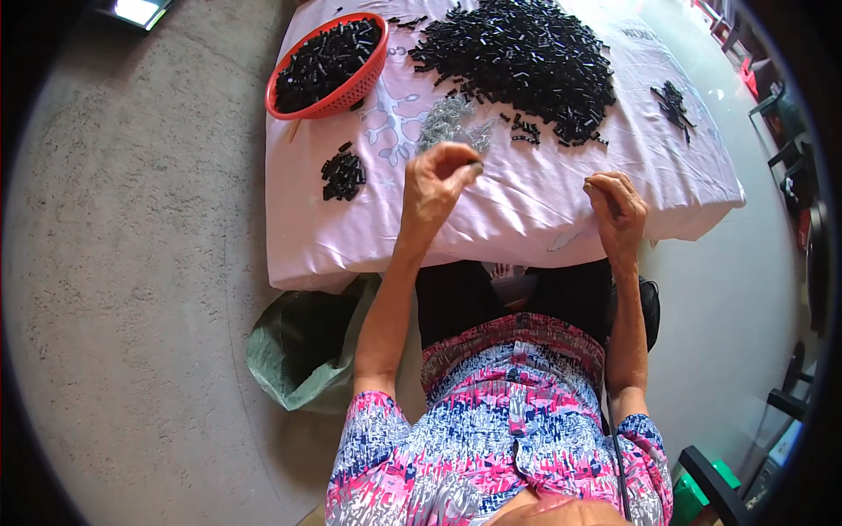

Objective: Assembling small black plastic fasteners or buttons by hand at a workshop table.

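My left hand (430, 191) is raised over the near part of a pink-clothed table (526, 197), thumb and fingers pinched together. A small black piece (477, 166) shows at its fingertips. Just beyond that hand lies a pile of small shiny, clear or silvery pieces (449, 118). Farther back spreads a big heap of short black pieces (526, 61), their exact kind too small to make out. My right hand (621, 212) hovers by the table's near edge, fingers curled into a pinch; whatever they hold, if anything, is hidden.
A red perforated basket (361, 88) full of black pieces stands at the back left. Smaller black piles lie at left (343, 175) and right (673, 107). An open green bag (303, 390) sits on the floor at lower left. Chairs (794, 162) line the far right.
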{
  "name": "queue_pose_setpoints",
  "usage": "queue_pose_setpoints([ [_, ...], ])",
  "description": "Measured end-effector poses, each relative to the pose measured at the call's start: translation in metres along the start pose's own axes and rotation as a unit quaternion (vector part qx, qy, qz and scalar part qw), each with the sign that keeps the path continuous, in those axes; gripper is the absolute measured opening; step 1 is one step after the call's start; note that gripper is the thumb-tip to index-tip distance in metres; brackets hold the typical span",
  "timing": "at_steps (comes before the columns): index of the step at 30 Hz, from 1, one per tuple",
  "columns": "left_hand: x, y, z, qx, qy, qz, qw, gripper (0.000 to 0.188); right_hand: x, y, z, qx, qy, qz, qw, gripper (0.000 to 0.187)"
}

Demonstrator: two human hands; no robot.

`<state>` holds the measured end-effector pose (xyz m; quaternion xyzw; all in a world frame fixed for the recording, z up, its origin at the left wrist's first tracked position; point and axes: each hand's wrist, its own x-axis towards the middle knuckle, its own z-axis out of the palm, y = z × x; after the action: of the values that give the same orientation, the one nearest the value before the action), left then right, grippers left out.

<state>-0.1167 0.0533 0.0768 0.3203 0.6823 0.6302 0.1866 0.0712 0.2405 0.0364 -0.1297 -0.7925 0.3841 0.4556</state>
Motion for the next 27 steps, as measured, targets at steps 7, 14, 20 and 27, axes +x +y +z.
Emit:
queue_pose_setpoints([
  [7,-0.044,-0.028,0.007,-0.202,0.067,0.023,0.977,0.014,0.043,-0.018,0.024,-0.017,-0.104,-0.012,0.994,0.013],
  [14,-0.057,-0.022,0.015,-0.172,0.128,0.027,0.976,0.012,0.096,-0.005,0.086,-0.201,-0.173,-0.173,0.949,0.012],
  [20,-0.059,-0.024,0.016,-0.160,0.114,0.029,0.980,0.012,0.101,0.009,0.106,-0.277,-0.223,-0.188,0.916,0.019],
  [27,-0.058,-0.025,0.018,-0.121,0.126,0.048,0.983,0.012,0.102,0.015,0.107,-0.220,-0.228,-0.208,0.926,0.010],
])
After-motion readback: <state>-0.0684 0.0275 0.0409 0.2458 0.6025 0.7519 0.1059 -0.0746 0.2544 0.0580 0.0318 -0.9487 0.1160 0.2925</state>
